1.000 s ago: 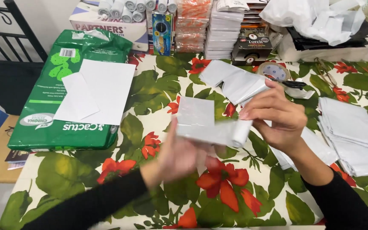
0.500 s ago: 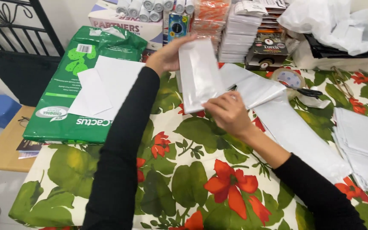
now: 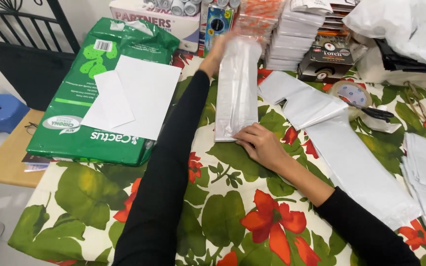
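A long white plastic bag (image 3: 236,93) lies flat on the counter (image 3: 232,216) with the flowered cloth. The left hand (image 3: 219,48) grips its far end, and the right hand (image 3: 261,146) presses its near end down, fingers flat. A green package (image 3: 82,123) lies to the left.

A large green plastic pack (image 3: 82,123) is lying left on the floral tablecloth (image 3: 223,216), carrying white paper sheets (image 3: 134,96); a tape roll (image 3: 352,93) is sitting right.

Floral-cloth table (image 3: 232,231), green pack (image 3: 75,133), white bags (image 3: 351,162), tape roll (image 3: 352,93), stacked packets (image 3: 292,39)
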